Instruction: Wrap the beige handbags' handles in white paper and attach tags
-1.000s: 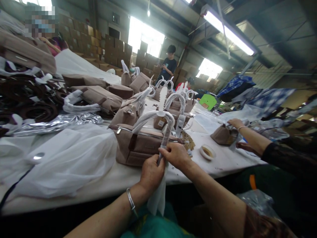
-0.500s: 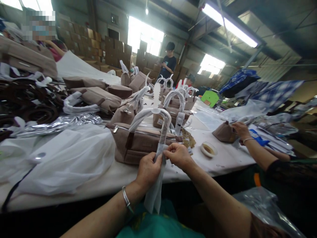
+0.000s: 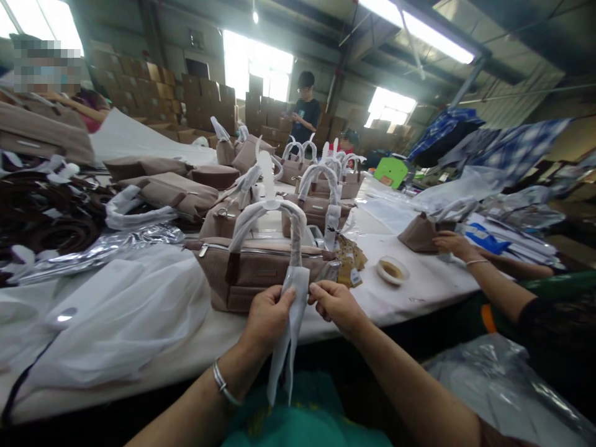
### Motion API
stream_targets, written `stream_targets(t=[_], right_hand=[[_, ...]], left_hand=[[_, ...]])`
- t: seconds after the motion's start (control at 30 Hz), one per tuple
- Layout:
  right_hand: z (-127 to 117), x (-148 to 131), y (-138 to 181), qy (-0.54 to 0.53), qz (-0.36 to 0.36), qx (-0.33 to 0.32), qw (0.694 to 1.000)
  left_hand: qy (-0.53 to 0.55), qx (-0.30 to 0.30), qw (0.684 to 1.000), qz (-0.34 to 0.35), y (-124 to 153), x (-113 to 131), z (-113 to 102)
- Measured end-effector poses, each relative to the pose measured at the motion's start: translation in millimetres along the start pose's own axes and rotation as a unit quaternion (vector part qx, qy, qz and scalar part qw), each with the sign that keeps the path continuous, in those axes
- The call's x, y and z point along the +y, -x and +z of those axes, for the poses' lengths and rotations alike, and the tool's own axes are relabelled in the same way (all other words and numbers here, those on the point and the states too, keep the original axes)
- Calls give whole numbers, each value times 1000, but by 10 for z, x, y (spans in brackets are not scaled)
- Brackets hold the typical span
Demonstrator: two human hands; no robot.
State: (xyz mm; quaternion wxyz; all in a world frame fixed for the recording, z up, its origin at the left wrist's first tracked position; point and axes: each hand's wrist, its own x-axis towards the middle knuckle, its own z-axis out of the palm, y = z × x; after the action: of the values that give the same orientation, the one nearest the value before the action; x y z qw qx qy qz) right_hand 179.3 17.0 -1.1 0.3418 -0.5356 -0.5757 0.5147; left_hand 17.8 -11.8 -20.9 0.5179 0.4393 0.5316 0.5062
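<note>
A taupe handbag [image 3: 251,273] stands upright on the table in front of me, its two handles [image 3: 297,239] wrapped in white film. At the base of the near handle, a white wrapping strip [image 3: 294,316] runs down past the table edge, its lower end split into two tails. My left hand [image 3: 270,316] is closed on this strip, thumb over its face. My right hand [image 3: 336,305] is pinched at the strip's right edge, fingers curled; whether it grips the edge or something small I cannot tell. A metal zipper pull [image 3: 203,249] shows at the bag's left end.
Brown hang tags [image 3: 349,257] and a small bowl of brownish stuff [image 3: 392,271] lie right of the bag. White sheeting [image 3: 135,310] covers the table at left. More handbags [image 3: 179,189] stand behind. At right, a co-worker's hand [image 3: 454,245] touches another bag [image 3: 419,233].
My right fingertips have shifted from the strip's face to its right edge. The strip now lies wider and flatter at the handle. The whole view has shifted slightly.
</note>
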Motion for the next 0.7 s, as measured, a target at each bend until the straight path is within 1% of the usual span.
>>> stream_targets(t=[0.1,0.17,0.2,0.27,0.37,0.43,0.5,0.57,0.63,0.7], right_hand=[[117,-74,-42,38,-44,22,998],[177,-88,-63,35,-62,29,997],[196,-79,-70,23,-64,30,997],[219,-30,-81,-7,-60,29,998],[235,70,-96,-16,-63,42,997],[232,126,-91,-23,-64,43,997],[207,178,-53,-56,-58,15,997],[167,242,31,-97,-41,-46,993],[147,326,146,-115,-24,-108,987],[188,419,262,-118,-15,-146,982]], left_hand=[[-5,3,1000,7,1,46,-9],[5,5,1000,1,34,60,-41],[25,-2,1000,-14,68,52,-65],[85,-38,993,-74,176,-7,-122],[146,-117,964,-192,398,-185,-195],[155,-127,953,-228,521,-312,-221],[155,-100,956,-227,583,-400,-233],[144,-73,965,-208,585,-437,-240],[124,-77,972,-186,556,-442,-246],[102,-97,976,-167,531,-441,-246]])
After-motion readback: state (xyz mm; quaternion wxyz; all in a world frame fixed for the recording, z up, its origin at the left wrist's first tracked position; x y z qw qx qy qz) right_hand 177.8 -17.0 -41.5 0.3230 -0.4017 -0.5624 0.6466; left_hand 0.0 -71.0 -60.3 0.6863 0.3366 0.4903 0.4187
